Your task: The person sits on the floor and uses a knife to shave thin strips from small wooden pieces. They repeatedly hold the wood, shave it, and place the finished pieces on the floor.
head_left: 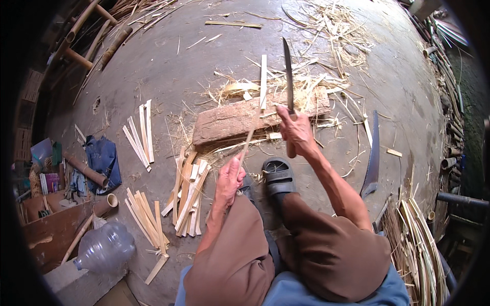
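My left hand [230,178], in front of my left knee, is closed on the near end of a thin bamboo strip [248,141]. The strip slants up and away over a worn wooden block [224,121]. My right hand [297,131] grips the wooden handle of a long knife [289,76], its dark blade pointing up and away from me, to the right of the strip. A pale flat strip [263,81] stands out beyond the block's far edge; whether it joins the held one I cannot tell. Shavings [306,97] cover the block's right part.
Bundles of split bamboo [191,196] lie by my left leg, with more slats [140,135] farther left. A handsaw [372,153] rests at right, near a pile of long strips [418,245]. A plastic bottle [105,247] and wooden box [61,232] stand lower left.
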Motion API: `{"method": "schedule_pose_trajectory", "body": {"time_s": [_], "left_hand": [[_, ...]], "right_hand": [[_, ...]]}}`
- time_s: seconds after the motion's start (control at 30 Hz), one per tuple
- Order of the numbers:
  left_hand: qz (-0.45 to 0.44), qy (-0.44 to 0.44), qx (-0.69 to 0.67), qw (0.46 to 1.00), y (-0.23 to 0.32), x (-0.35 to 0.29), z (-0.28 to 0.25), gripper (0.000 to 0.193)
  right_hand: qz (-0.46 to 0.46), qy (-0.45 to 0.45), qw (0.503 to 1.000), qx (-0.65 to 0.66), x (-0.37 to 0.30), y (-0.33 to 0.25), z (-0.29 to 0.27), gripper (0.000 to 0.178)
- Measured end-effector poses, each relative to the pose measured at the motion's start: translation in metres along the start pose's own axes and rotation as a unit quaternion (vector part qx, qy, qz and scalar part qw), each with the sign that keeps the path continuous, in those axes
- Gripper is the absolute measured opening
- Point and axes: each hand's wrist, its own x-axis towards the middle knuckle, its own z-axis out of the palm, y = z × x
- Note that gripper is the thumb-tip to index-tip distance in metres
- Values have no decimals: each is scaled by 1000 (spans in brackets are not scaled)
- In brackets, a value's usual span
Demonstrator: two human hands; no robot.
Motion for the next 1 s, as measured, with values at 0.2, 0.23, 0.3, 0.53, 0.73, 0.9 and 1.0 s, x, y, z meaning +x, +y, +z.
{"method": "schedule_pose_trajectory", "body": {"time_s": [0.2,0.23,0.3,0.53,0.73,0.9,1.0], "left_hand": [[-42,-19,96,994,-7,-6,7,37],[-81,-37,90,992,-5,-6,7,39],[-123,-49,92,987,-6,-6,4,43],[-108,-4,224,969,-12,2,13,48],[-12,-80,6,997,5,17,18,43],[83,-54,42,994,29,48,28,31],[164,-50,164,971,23,59,19,27]], "right_hand": [[-7,-90,996,19,14,-5,12,41],[-23,-89,996,6,9,-5,15,36],[-92,-73,992,-54,1,-13,22,31],[-242,-74,951,-180,-19,-29,25,32],[-14,-119,988,98,5,-17,1,31],[20,-145,980,133,2,-13,5,29],[20,-152,980,125,0,-13,5,28]]}}
